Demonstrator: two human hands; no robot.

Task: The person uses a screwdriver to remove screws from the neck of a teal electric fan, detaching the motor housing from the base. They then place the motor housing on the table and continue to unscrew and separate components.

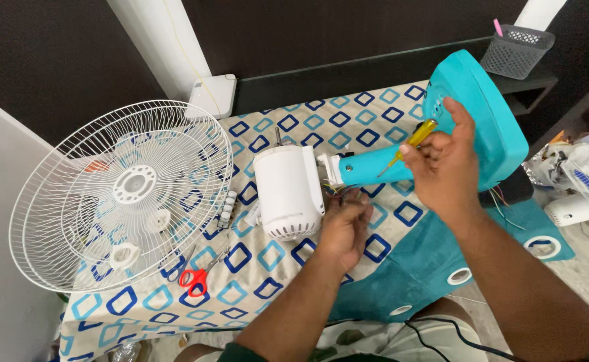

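A dismantled table fan lies across the patterned cloth [308, 134]: its white motor housing [288, 192], a rounded drum with vent slots low on its side and a short shaft poking up at twelve o'clock, joins a turquoise neck [368, 167] that runs toward three o'clock into the tilted turquoise base [482, 114]. Coloured wires show at the joint between drum and neck. The left hand [343, 228] sits at five o'clock of the drum, fingers curled in at those wires; whether it grips anything cannot be told. The right hand [445, 167] is closed around a yellow-handled screwdriver [412, 141], its tip pointing down toward the neck, just above it. At nine o'clock of the drum two white wire fan guards [120, 194] lie nested like a bowl, with white plastic caps inside. Red-handled scissors [197, 276] rest at seven o'clock, below the guards. At one o'clock, on a dark ledge, a grey mesh basket [516, 50] holds something pink.
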